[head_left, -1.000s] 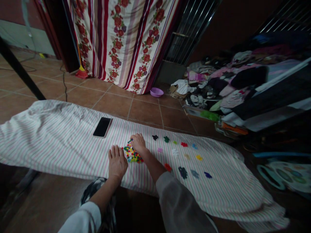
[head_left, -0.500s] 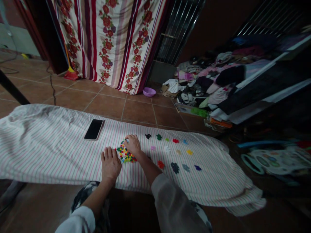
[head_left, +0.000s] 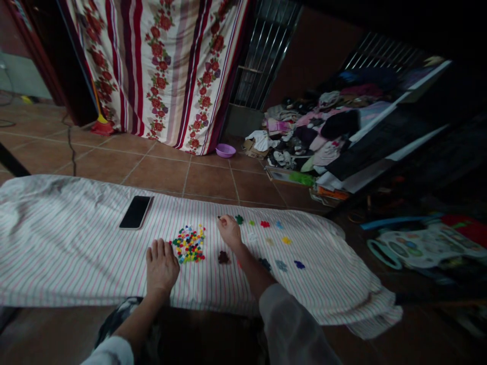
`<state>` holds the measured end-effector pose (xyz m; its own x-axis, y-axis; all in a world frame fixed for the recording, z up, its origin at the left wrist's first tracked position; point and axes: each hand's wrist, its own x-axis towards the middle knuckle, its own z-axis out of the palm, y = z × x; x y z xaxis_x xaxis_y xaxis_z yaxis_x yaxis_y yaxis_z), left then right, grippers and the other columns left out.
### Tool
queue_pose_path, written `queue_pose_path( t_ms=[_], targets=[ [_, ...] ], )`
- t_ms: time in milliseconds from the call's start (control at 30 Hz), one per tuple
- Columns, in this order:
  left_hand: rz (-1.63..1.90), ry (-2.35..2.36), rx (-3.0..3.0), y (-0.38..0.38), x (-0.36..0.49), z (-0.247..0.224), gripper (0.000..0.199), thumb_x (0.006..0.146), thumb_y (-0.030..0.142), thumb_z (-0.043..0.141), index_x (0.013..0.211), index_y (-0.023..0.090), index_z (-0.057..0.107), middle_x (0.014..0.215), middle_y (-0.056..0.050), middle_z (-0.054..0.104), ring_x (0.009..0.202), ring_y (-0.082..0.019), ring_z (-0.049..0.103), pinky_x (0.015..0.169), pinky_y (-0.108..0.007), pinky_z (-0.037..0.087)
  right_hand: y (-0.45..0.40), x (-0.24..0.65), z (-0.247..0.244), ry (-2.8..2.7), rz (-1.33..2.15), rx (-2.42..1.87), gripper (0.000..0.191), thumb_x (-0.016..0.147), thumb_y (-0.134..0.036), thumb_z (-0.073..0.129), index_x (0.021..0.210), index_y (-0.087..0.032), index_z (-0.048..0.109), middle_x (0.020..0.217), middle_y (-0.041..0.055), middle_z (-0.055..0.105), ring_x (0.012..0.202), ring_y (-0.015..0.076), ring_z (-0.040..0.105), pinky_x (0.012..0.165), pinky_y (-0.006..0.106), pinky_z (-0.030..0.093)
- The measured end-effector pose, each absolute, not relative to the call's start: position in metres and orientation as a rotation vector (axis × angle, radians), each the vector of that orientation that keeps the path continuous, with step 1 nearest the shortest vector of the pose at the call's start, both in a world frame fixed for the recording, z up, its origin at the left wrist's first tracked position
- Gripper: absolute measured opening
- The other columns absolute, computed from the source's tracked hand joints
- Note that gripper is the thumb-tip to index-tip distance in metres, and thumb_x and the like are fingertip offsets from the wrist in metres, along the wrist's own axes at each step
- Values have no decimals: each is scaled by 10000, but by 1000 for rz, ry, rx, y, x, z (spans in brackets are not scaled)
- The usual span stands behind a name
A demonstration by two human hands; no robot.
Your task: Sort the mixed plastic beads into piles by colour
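A mixed heap of small coloured pieces lies on the striped cloth. My left hand rests flat on the cloth with fingers stretched, at the heap's left edge. To the right of the heap, my right hand has its fingers pinched together over the black pieces, most of which it covers. Whatever is in the pinch is too small to make out. Single-colour clusters lie around it: dark green, red, yellow, brown and dark blue. My right forearm partly hides others.
A phone lies on the cloth left of the heap. Beyond the cloth's far edge are a tiled floor, a purple basin, a hanging floral curtain and a pile of clothes.
My right hand has moved right, from the mixed heap to the black pieces, uncovering the heap and the brown cluster. My left hand stays flat beside the heap. The camera view has shifted slightly.
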<state>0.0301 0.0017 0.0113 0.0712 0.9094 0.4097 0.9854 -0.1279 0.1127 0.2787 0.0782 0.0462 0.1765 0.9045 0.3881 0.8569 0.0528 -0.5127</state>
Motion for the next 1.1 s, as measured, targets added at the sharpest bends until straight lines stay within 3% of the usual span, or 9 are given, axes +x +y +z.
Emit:
queue_pose_path(
  t_ms=[367,667,1100],
  targets=[
    [-531,-1954,-2129,2,32,13,423,854,218,389,1179,40,594,1314,-228,565,1292,-363,469,1074,-521,354,89,367,52,-1598,-18,-2212,160,843,-264,538,821,-179,672,872,70,661,840,186,582,766,270,408],
    [-592,-2001,-2160,3,32,12,439,859,228,391,1214,43,574,1352,-242,531,1350,-348,411,1099,-529,324,110,372,54,-1742,10,-2288,220,870,-202,516,918,-190,731,1016,89,672,942,193,587,822,268,410],
    [-563,-2002,-2156,4,32,10,445,858,225,400,1212,26,583,1353,-239,534,1338,-364,424,1101,-531,331,122,363,54,-1801,19,-2382,234,885,-182,495,914,-174,727,1034,120,680,960,211,608,798,275,420]
  ],
)
